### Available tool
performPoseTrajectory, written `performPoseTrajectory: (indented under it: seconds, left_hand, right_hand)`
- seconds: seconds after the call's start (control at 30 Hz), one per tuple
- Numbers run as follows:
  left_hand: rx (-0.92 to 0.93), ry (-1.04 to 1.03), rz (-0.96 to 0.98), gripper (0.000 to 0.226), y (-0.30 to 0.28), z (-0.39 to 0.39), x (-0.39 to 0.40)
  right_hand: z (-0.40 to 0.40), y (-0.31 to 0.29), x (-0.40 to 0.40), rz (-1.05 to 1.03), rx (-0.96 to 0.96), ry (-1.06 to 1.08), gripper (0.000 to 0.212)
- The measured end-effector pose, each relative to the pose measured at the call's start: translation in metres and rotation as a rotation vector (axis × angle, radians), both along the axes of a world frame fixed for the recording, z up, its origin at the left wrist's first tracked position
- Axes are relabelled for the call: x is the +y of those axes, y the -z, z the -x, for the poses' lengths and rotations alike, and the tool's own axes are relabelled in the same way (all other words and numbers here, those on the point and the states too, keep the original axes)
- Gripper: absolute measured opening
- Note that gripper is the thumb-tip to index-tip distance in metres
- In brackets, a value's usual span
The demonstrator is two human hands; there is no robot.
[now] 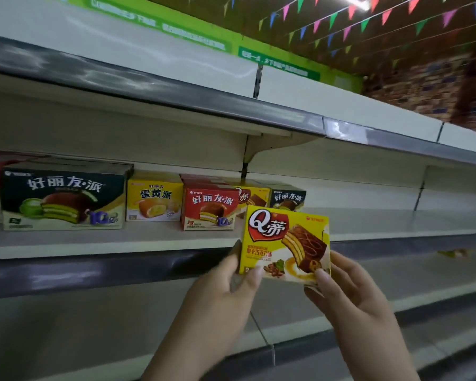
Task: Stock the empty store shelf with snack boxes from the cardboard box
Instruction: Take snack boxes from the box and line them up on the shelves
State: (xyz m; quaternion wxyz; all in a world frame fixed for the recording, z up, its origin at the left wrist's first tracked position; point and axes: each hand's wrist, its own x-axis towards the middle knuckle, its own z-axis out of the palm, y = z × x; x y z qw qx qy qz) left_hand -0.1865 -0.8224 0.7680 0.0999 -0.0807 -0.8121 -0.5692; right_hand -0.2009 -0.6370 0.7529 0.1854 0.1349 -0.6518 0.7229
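We hold 1 yellow cardboard cake-snack box upright, left hand and right hand pinching its lower corners, before the white metal shelf. Next we judge: set it beside the shelved boxes.

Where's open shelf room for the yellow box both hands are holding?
Free: the shelf is bare to the right of the small dark box, past the bracket. A narrow front strip also runs ahead of the red box. Crowded: the left run, from the big green-pie box to the egg-yolk box.
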Motion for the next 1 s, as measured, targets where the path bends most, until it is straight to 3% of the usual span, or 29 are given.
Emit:
performPoseTrajectory:
  seconds: [0.1, 0.13, 0.23, 0.27, 0.3, 0.4, 0.53, 0.8, 0.87, 0.93, 1.0]
  left_hand:
    - [0.049, -0.039, 0.088, 0.016, -0.005, 0.035, 0.009]
    - [0.066, -0.054, 0.135, 0.021, -0.007, 0.044, 0.01]
    - [0.164, -0.119, 0.306, 0.033, -0.018, 0.071, 0.011]
    - [0.194, -0.137, 0.338, 0.034, -0.023, 0.083, 0.01]
    - [0.213, -0.151, 0.376, 0.034, -0.025, 0.092, 0.01]
    - [0.234, -0.211, 0.508, 0.028, -0.029, 0.12, 0.012]
    - [0.222, -0.255, 0.59, 0.026, -0.028, 0.136, 0.019]
    - [0.182, -0.423, 0.643, 0.035, -0.031, 0.141, 0.032]
    - [0.188, -0.456, 0.653, 0.023, -0.032, 0.145, 0.035]
    - [0.175, -0.483, 0.684, 0.01, -0.032, 0.151, 0.037]
    - [0.157, -0.526, 0.736, 0.009, -0.03, 0.16, 0.035]
  right_hand:
    - [0.035, -0.006, 0.006, 0.016, 0.031, -0.034, 0.063]
    - [0.044, -0.008, 0.007, 0.015, 0.043, -0.031, 0.061]
    - [0.072, -0.015, 0.011, -0.04, 0.077, -0.009, 0.092]
    - [0.084, -0.018, 0.012, -0.052, 0.087, -0.019, 0.093]
    - [0.092, -0.021, 0.014, -0.049, 0.095, -0.03, 0.086]
    - [0.119, -0.031, 0.017, -0.023, 0.101, -0.059, 0.036]
    - [0.145, -0.04, 0.026, -0.087, 0.044, -0.119, 0.045]
    - [0.182, -0.047, 0.045, -0.484, -0.071, -0.206, 0.057]
    - [0.191, -0.046, 0.047, -0.657, -0.087, -0.13, 0.053]
    - [0.194, -0.043, 0.043, -0.817, -0.046, 0.01, 0.035]
    - [0.194, -0.043, 0.034, -0.964, 0.016, 0.149, 0.032]
